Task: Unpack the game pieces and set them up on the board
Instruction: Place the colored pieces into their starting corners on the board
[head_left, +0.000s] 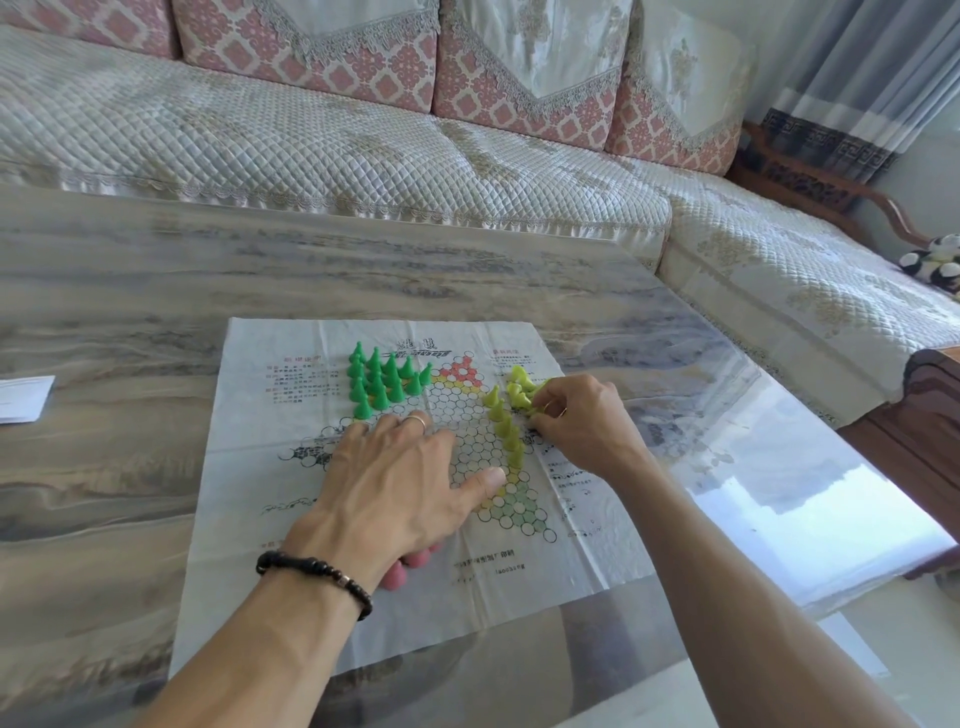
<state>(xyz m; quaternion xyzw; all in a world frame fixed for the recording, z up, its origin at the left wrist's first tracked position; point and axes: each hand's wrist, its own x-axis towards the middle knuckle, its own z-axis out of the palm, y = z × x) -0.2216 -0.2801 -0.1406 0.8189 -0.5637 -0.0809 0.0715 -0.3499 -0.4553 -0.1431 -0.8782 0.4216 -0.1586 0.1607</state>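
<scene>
A thin paper game board (291, 587) printed with a star of circles lies flat on the table. Several green cone pieces (382, 379) stand in a cluster at its far left. Several yellow-green cone pieces (506, 421) stand in a line and a loose heap at its right. My left hand (400, 478) lies flat on the middle of the board, fingers straight. Pink pieces (410, 566) peek out under its wrist. My right hand (582, 426) pinches a yellow-green piece at the heap.
The marble-patterned table (130, 291) has a glossy right edge (810, 499). A white paper slip (23, 397) lies at the far left. A quilted sofa (363, 150) runs behind and to the right, with a plush toy (935, 262) on it.
</scene>
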